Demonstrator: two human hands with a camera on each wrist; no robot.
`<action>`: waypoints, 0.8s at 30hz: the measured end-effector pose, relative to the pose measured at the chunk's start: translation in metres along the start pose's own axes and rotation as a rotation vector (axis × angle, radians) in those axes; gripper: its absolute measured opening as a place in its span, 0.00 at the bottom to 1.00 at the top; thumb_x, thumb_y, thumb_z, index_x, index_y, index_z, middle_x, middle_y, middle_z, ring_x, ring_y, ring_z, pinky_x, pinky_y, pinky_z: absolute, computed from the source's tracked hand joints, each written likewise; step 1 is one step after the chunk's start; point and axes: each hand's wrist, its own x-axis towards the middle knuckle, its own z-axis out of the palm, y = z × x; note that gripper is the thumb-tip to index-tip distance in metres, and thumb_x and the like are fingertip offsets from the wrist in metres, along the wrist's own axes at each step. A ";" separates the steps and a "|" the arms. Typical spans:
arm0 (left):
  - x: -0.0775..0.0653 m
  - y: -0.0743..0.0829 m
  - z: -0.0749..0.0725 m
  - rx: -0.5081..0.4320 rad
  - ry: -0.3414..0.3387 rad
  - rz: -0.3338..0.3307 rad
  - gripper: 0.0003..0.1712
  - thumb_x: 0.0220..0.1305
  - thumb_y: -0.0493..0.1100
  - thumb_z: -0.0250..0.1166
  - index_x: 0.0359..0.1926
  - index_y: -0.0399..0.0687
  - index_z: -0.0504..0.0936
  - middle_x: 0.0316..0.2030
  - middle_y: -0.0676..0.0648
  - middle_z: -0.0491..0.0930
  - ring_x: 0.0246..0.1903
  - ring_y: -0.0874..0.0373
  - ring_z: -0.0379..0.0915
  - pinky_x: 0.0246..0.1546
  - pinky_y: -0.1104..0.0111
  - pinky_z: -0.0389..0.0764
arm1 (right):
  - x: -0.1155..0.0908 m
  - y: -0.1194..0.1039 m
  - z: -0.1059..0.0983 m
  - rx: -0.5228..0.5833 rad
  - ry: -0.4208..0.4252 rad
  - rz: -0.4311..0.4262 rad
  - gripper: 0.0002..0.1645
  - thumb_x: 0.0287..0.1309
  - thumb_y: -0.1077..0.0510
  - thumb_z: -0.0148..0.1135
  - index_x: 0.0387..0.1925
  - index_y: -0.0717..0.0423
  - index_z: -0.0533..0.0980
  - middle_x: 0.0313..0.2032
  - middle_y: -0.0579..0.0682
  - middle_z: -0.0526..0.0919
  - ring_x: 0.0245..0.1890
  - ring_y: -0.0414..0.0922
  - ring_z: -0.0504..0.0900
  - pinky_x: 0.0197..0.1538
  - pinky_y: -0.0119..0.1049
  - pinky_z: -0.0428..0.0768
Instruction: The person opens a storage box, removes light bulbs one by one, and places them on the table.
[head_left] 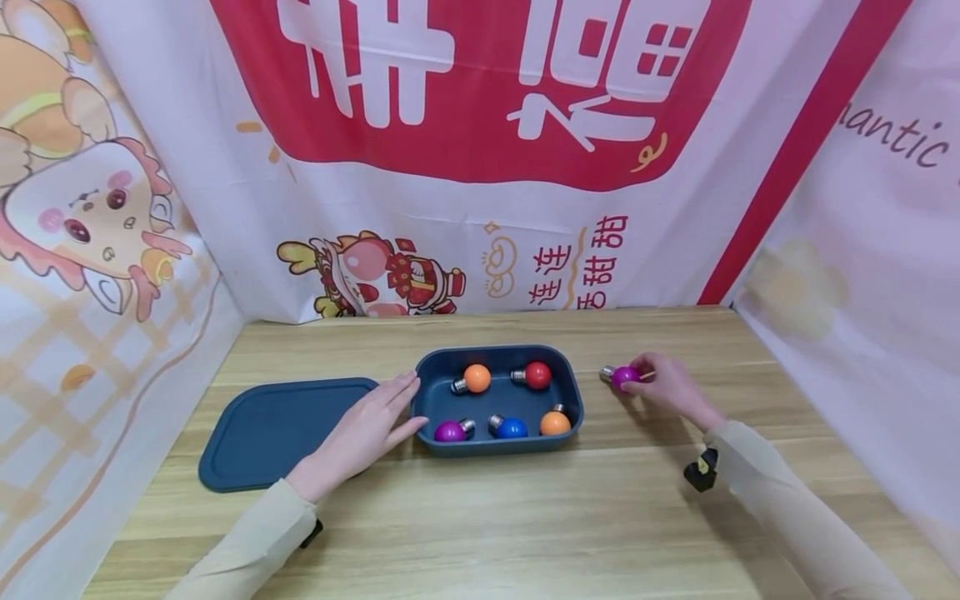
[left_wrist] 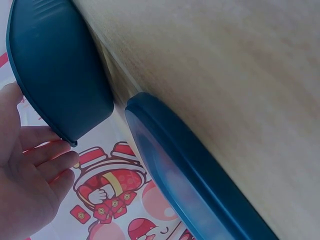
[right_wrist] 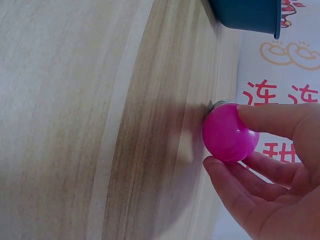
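To the right of the dark blue box, my right hand pinches a purple light bulb by its round end, with the metal base pointing left. In the right wrist view, thumb and fingers sit around the glossy bulb close over the table. My left hand rests its fairly straight fingers on the box's left rim. Inside the box lie an orange bulb, a red bulb, a purple bulb, a blue bulb and another orange bulb.
A flat dark blue lid lies on the wooden table left of the box, partly behind my left hand. Printed cloth hangs along the table's back edge and both sides.
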 end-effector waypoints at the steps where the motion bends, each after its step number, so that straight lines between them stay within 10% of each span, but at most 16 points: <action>1: 0.000 0.000 0.000 -0.004 0.000 -0.001 0.37 0.65 0.56 0.66 0.67 0.37 0.73 0.68 0.37 0.71 0.67 0.43 0.70 0.64 0.48 0.75 | 0.000 0.000 0.000 0.003 -0.001 -0.001 0.22 0.59 0.58 0.68 0.50 0.70 0.76 0.47 0.68 0.83 0.45 0.57 0.84 0.48 0.47 0.86; 24: 0.002 0.001 -0.002 -0.001 0.003 0.007 0.37 0.65 0.56 0.66 0.66 0.37 0.73 0.67 0.37 0.72 0.66 0.43 0.72 0.63 0.50 0.76 | 0.001 0.004 0.001 0.000 -0.024 0.001 0.24 0.60 0.58 0.67 0.51 0.71 0.74 0.48 0.69 0.81 0.46 0.59 0.84 0.47 0.45 0.87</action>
